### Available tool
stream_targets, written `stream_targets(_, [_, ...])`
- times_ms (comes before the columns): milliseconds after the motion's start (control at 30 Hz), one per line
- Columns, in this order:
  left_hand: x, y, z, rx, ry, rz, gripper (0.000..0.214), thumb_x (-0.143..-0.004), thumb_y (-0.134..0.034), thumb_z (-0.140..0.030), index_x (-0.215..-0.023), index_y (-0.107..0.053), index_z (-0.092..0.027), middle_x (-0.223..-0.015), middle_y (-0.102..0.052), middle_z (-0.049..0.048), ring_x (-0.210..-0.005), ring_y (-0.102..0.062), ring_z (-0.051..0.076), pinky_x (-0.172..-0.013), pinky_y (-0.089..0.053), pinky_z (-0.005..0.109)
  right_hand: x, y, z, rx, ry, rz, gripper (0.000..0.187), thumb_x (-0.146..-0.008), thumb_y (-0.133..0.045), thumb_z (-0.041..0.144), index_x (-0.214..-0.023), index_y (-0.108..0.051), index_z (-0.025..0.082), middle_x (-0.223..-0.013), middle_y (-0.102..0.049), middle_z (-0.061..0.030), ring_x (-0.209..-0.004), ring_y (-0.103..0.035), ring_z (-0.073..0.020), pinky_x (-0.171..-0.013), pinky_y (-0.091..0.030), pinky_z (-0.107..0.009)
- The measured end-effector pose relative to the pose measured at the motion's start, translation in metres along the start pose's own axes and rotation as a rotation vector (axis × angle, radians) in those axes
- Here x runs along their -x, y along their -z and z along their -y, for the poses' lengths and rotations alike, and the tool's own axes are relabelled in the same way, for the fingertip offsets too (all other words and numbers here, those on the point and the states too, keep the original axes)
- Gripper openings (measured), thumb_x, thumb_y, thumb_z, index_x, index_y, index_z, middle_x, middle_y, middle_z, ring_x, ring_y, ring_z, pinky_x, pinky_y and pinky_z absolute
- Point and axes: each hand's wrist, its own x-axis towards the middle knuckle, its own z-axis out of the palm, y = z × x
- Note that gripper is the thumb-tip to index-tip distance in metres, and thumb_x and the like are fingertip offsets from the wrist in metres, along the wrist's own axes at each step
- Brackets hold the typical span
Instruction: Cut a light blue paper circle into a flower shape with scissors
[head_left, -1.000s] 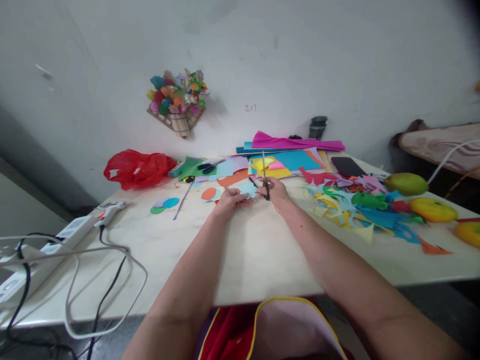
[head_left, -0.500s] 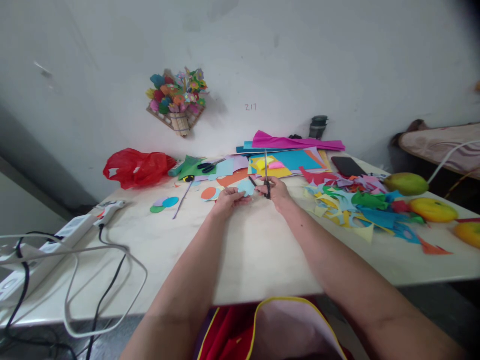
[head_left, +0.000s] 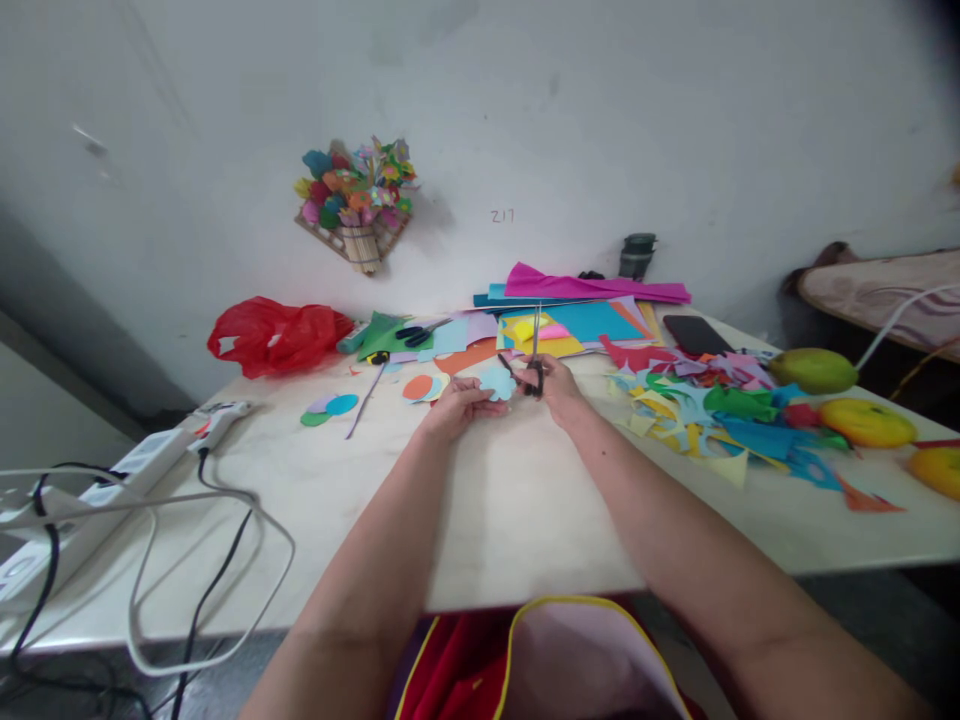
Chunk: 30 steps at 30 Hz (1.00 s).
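Note:
My left hand [head_left: 459, 402] pinches a small light blue paper cut-out [head_left: 496, 380] just above the white table [head_left: 480, 500]. My right hand [head_left: 556, 384] grips a pair of scissors [head_left: 534, 355] by their black handles, blades pointing up and away, right beside the cut-out. Both hands are closed around what they hold, near the table's far middle.
Coloured paper sheets [head_left: 577, 315] and a second pair of scissors [head_left: 416, 332] lie at the back. Paper scraps [head_left: 720, 415], a phone [head_left: 694, 332] and mangoes [head_left: 862, 420] sit right. A red plastic bag [head_left: 274, 335], paper circles [head_left: 330, 408] and a power strip with cables [head_left: 112, 480] are left.
The scissors tilted slightly and the blue cut-out was turned a little in my left hand. Both hands stay in the same spot.

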Motion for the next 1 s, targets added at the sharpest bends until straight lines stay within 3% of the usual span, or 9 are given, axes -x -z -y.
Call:
stream_targets(200, [-0.002, -0.001, 0.002, -0.035, 0.033, -0.01, 0.019, -0.062, -0.067, -0.016, -0.07, -0.051, -0.012, -0.07, -0.067, 0.0102, -0.067, -0.066, 0.022, -0.063, -0.053, 0.032, 0.003, -0.002, 0.002, -0.033, 0.018, 0.111, 0.039, -0.045, -0.071, 0.019, -0.081, -0.056, 0.017, -0.054, -0.053, 0.0078, -0.045, -0.049, -0.0063, -0.049, -0.042, -0.021])
stream_targets(333, [-0.005, -0.002, -0.001, 0.083, 0.008, -0.123, 0.02, -0.069, -0.059, -0.027, -0.081, -0.055, -0.012, -0.063, -0.064, 0.0069, -0.063, -0.066, 0.023, -0.063, -0.052, 0.036, 0.002, -0.002, 0.001, -0.007, 0.022, 0.082, 0.038, -0.046, -0.069, 0.018, -0.082, -0.056, 0.017, -0.054, -0.052, 0.0078, -0.045, -0.047, -0.0061, -0.048, -0.041, -0.021])
stream_targets(467, [-0.006, -0.001, -0.003, 0.122, -0.056, -0.224, 0.031, -0.066, -0.057, -0.02, -0.097, -0.053, -0.014, -0.06, -0.061, 0.0019, -0.059, -0.064, 0.02, -0.065, -0.052, 0.038, 0.0, -0.001, -0.001, 0.014, 0.015, 0.042, 0.039, -0.046, -0.068, 0.02, -0.084, -0.056, 0.017, -0.054, -0.052, 0.0077, -0.044, -0.048, -0.007, -0.049, -0.042, -0.022])
stream_targets(567, [-0.005, -0.002, -0.003, 0.08, -0.076, -0.237, 0.033, -0.065, -0.061, -0.021, -0.096, -0.055, -0.014, -0.063, -0.061, 0.0022, -0.059, -0.064, 0.018, -0.064, -0.052, 0.036, -0.001, -0.001, -0.001, 0.03, 0.014, 0.034, 0.039, -0.046, -0.067, 0.02, -0.084, -0.056, 0.018, -0.052, -0.052, 0.008, -0.045, -0.049, -0.0076, -0.048, -0.041, -0.022])
stream_targets(667, [-0.005, -0.004, -0.002, -0.069, -0.067, -0.237, 0.03, -0.064, -0.066, -0.029, -0.087, -0.059, -0.013, -0.064, -0.062, 0.0044, -0.057, -0.062, 0.016, -0.055, -0.049, 0.027, 0.001, -0.001, -0.001, 0.06, 0.02, 0.043, 0.039, -0.046, -0.066, 0.018, -0.084, -0.055, 0.018, -0.048, -0.051, 0.0083, -0.045, -0.049, -0.0085, -0.046, -0.039, -0.021])
stream_targets(800, [-0.005, -0.004, 0.0, -0.4, -0.118, -0.344, 0.018, -0.058, -0.071, -0.027, -0.064, -0.062, -0.013, -0.05, -0.058, 0.002, -0.041, -0.048, 0.009, -0.038, -0.033, 0.019, 0.004, -0.004, 0.002, 0.127, 0.008, 0.07, 0.036, -0.046, -0.065, 0.017, -0.081, -0.056, 0.018, -0.044, -0.051, 0.0082, -0.041, -0.048, -0.0088, -0.043, -0.037, -0.02])
stream_targets(900, [-0.005, -0.003, -0.003, -0.546, -0.151, -0.366, 0.01, -0.056, -0.069, -0.02, -0.053, -0.061, -0.015, -0.045, -0.054, -0.0008, -0.043, -0.047, 0.009, -0.042, -0.034, 0.02, 0.007, -0.005, 0.004, 0.182, -0.023, 0.097, 0.032, -0.046, -0.063, 0.013, -0.076, -0.056, 0.018, -0.042, -0.05, 0.0086, -0.037, -0.045, -0.008, -0.04, -0.036, -0.02])
stream_targets(1000, [-0.003, -0.002, -0.008, -0.661, -0.161, -0.26, 0.009, -0.054, -0.067, -0.016, -0.047, -0.062, -0.016, -0.053, -0.059, 0.0007, -0.055, -0.054, 0.013, -0.053, -0.04, 0.023, 0.006, -0.006, 0.0, 0.224, -0.059, 0.117, 0.028, -0.048, -0.062, 0.011, -0.075, -0.057, 0.019, -0.042, -0.05, 0.0087, -0.034, -0.045, -0.0076, -0.038, -0.037, -0.02])
